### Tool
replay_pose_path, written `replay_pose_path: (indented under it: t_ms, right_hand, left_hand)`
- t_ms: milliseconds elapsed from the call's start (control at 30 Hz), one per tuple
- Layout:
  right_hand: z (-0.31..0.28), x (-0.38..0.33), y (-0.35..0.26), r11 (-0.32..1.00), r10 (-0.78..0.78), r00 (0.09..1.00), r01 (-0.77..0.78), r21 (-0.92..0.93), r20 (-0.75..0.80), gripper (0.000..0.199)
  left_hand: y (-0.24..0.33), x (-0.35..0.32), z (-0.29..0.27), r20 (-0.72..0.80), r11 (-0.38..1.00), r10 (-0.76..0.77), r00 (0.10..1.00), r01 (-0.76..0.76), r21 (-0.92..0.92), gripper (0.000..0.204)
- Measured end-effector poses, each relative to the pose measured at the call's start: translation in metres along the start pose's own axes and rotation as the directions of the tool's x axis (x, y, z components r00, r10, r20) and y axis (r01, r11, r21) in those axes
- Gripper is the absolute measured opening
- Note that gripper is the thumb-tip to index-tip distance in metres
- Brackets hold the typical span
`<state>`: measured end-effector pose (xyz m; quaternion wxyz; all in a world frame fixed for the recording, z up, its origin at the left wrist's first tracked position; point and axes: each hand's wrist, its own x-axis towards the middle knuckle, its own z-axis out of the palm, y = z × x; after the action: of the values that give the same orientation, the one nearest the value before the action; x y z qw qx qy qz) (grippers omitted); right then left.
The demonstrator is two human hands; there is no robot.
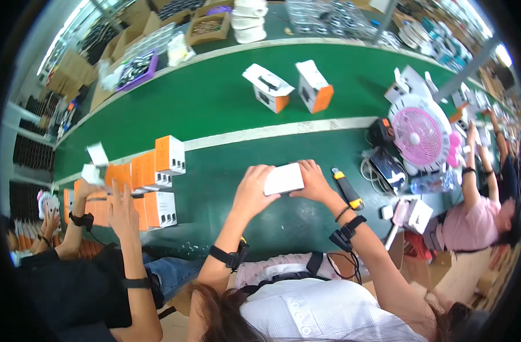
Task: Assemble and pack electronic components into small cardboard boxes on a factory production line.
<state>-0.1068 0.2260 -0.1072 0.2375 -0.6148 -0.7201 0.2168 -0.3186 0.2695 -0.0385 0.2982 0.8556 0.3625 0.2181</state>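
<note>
- At frame centre, your left hand (252,184) and right hand (314,183) hold a white box (284,179), fingers apparently curled round its ends.
- Right of centre: a black-and-yellow tool (346,187).

The box (284,179) between left grip (251,188) and right grip (313,182) is white; beneath, the bench (289,222) is green. Rightward, a black-and-yellow cutter (346,187), pink-and-white fan (419,137); leftward, orange-and-white cartons (145,170).

The shirt (351,310) is white, of textured cloth, with printed letters; each forearm wears a black strapped device (346,233), the right also a dark beaded bracelet (343,214).
</note>
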Motion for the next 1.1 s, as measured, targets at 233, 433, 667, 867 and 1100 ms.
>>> replay_pose_path:
  t_ms: [233,433,667,867,1100]
  right_hand:
    - [-0.044,0.0,-0.034,0.965,-0.071,0.991,0.097,0.242,-0.115,0.071]
    - [-0.042,-0.001,-0.022,0.954,-0.173,0.978,0.195,0.226,-0.113,0.064]
    - [-0.027,-0.007,-0.035,0.912,-0.107,0.97,0.184,0.368,-0.219,0.061]
    - [-0.029,-0.011,-0.036,0.914,-0.215,0.891,0.328,0.238,-0.4,0.048]
    - [-0.016,-0.007,-0.034,0.877,-0.266,0.885,0.387,0.286,-0.382,0.054]
  left_hand:
    - [0.014,0.014,-0.007,-0.006,0.999,-0.027,1.0,0.028,0.037,0.061]
    - [0.009,0.012,-0.005,0.035,0.998,-0.003,0.999,0.001,0.068,0.059]
    - [0.008,0.03,-0.009,0.151,0.95,0.242,0.958,-0.266,0.165,0.055]
    - [0.028,0.031,-0.024,0.401,0.712,0.628,0.667,-0.7,0.049,0.051]
    - [0.021,0.036,-0.029,0.474,0.777,0.554,0.685,-0.63,0.003,0.047]
